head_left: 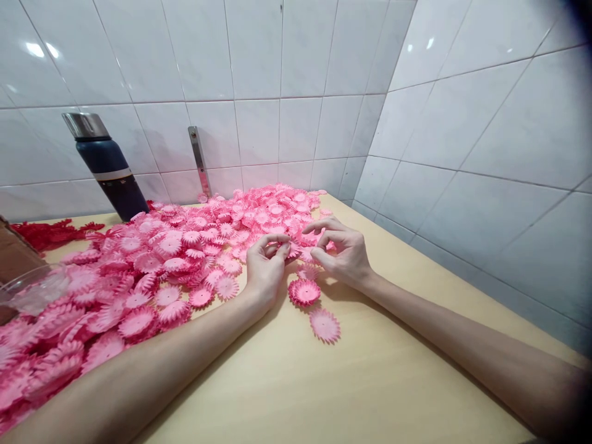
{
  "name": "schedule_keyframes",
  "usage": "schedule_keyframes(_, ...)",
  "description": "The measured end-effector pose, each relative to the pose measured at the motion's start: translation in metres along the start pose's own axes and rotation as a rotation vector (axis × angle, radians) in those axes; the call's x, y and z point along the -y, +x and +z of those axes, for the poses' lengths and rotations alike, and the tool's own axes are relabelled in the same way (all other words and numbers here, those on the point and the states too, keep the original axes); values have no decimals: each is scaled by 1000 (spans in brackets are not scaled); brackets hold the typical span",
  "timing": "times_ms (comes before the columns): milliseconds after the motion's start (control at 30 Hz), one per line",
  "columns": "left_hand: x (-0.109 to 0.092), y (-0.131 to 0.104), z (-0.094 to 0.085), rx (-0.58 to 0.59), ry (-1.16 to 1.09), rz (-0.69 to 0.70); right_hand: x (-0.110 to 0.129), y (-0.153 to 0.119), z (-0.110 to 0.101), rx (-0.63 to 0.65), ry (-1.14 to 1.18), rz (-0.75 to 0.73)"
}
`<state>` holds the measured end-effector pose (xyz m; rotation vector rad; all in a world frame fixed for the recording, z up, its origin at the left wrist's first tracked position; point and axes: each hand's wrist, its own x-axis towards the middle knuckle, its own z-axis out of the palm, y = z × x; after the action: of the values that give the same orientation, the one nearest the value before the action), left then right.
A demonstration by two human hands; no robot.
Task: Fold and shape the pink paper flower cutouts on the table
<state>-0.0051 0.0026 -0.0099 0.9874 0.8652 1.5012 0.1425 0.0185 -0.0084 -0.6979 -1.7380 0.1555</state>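
My left hand [268,265] pinches a pink scalloped flower piece [294,250] between thumb and fingers, at the right edge of a large heap of pink flower pieces [185,246]. Just to its right is my right hand [340,250], its thumb and index finger curved with a gap between them and nothing visible in it. Below the hands a darker pink stack of pieces [304,291] lies on the table [370,370], with one pale pink piece [324,325] nearer to me.
A dark blue bottle [111,169] with a steel cap stands behind the heap. Red pieces [55,234], a clear plastic container [34,290] and a brown box [16,253] are at the left. A metal strip [198,160] leans on the tiled wall [259,55].
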Motion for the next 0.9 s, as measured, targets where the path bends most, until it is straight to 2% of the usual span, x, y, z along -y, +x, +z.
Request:
schedule_keyframes(167,1,3,-1,12,-12,3,-5,-1,-5,80,-45,13)
schedule_keyframes(333,1,1,-2,27,18,-10,-11,0,-12,88,-136,146)
schedule_keyframes(433,0,-1,-3,45,42,-25,-13,0,-11,140,-185,181)
schedule_keyframes(600,-1,0,-3,29,41,-29,-14,-2,-8,227,-140,99)
schedule_keyframes(900,-4,-5,2,16,9,-70,-9,-1,2,222,-90,4)
